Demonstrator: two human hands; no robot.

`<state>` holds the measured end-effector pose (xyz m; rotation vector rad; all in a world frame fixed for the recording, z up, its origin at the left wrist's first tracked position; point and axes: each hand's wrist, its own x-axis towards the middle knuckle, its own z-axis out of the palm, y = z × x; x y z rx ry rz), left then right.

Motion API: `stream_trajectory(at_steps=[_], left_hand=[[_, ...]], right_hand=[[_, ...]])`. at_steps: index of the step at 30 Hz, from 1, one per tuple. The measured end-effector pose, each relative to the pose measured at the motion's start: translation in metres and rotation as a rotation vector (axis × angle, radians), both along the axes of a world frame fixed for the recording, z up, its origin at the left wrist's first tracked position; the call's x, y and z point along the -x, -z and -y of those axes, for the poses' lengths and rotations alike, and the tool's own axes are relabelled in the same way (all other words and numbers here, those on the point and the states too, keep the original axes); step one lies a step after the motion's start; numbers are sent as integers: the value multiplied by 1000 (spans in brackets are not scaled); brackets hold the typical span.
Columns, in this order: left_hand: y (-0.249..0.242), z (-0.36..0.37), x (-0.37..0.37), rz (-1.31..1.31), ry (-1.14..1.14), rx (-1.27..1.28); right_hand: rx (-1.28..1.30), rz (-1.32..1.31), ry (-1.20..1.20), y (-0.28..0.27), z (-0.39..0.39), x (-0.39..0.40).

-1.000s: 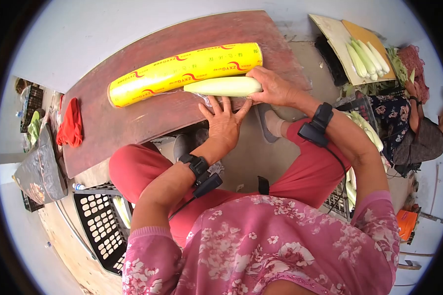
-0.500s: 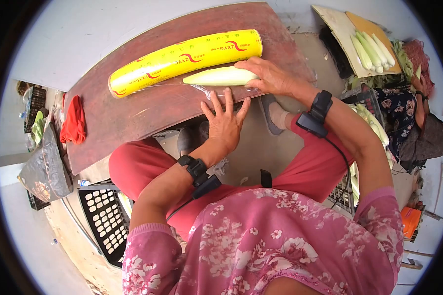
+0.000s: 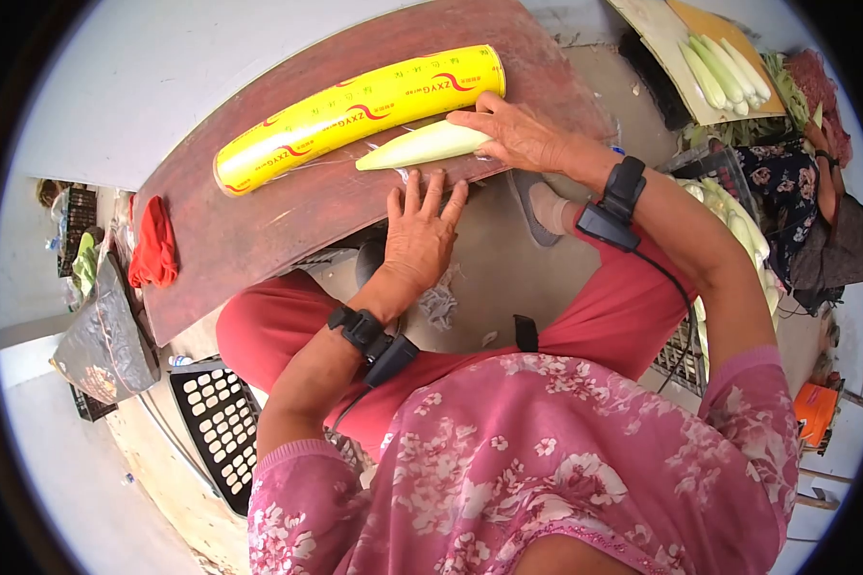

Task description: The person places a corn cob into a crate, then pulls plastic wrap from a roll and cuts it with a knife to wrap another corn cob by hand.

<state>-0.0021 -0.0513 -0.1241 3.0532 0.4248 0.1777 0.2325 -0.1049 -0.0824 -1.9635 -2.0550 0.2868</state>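
Note:
A pale green ear of corn in its husk (image 3: 422, 149) lies on the reddish-brown table (image 3: 292, 225), its pointed tip to the left. My right hand (image 3: 518, 134) is closed around its blunt right end. Beneath the tip, my left hand (image 3: 420, 230) reaches over the table's near edge, palm down with the fingers stretched out and holding nothing. A little clear plastic film shows by its fingertips. Just behind the corn lies a long yellow roll of cling wrap (image 3: 360, 115) with red lettering.
A red cloth (image 3: 153, 244) lies at the table's left end. More ears of corn (image 3: 724, 77) rest on a board at upper right, near another person's arm (image 3: 825, 182). A black plastic crate (image 3: 216, 431) stands at lower left.
The whole view has shifted slightly. The fingers of my left hand have drawn a little closer together. My right hand keeps hold of the corn, now tilted slightly more upward at its right end.

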Motion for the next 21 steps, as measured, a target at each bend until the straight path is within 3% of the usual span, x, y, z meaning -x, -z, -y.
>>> stream_trajectory(at_steps=[4, 9, 11, 18, 21], left_hand=[[-6, -16, 7, 134, -57, 106], [-5, -39, 12, 350, -285, 201], [-4, -43, 9, 374, -461, 359], [-7, -46, -8, 346, -663, 553], [-12, -45, -17, 244, -737, 513]], right_hand=[[22, 104, 13, -2, 0, 2], [29, 123, 22, -2, 1, 3], [31, 122, 15, -2, 1, 2], [43, 106, 22, -5, 1, 4], [-33, 165, -24, -3, -2, 6]])
